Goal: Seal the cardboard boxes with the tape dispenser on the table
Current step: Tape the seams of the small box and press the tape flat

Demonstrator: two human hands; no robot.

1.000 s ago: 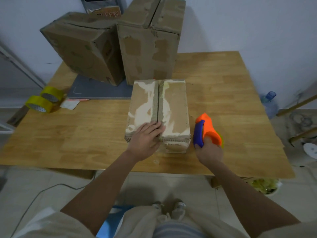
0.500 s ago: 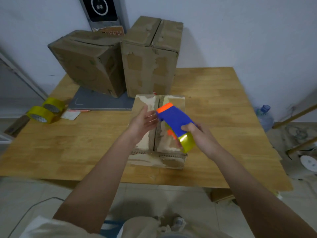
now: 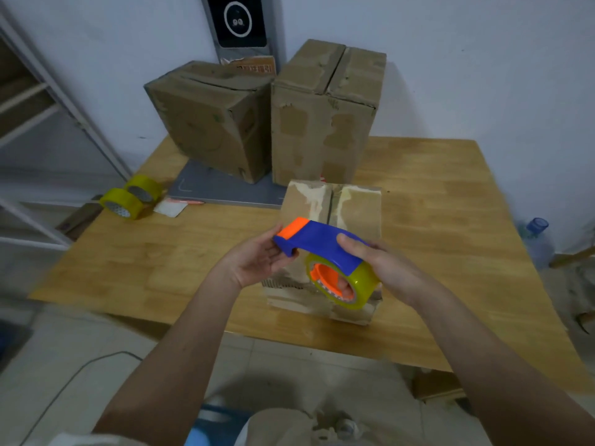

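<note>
Fingers of your left hand [image 3: 257,262] pinch the tape dispenser [image 3: 325,255] nose; your right hand [image 3: 383,265] grips its body above the small box [image 3: 357,214], likely freeing tape.

Two tall boxes [image 3: 325,117] block table [image 3: 444,220] rear; right side bare; tape rolls [image 3: 130,197] far left.

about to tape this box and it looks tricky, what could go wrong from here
Both hands are on the tape dispenser, the left hand at its orange front end and the right hand around the roll, so nothing holds the small box; it may slide once tape is pressed on. Its top flaps show a gap along the seam, so tape could bridge it loosely. Left fingers near the front end risk a nick if a blade sits there.
</note>
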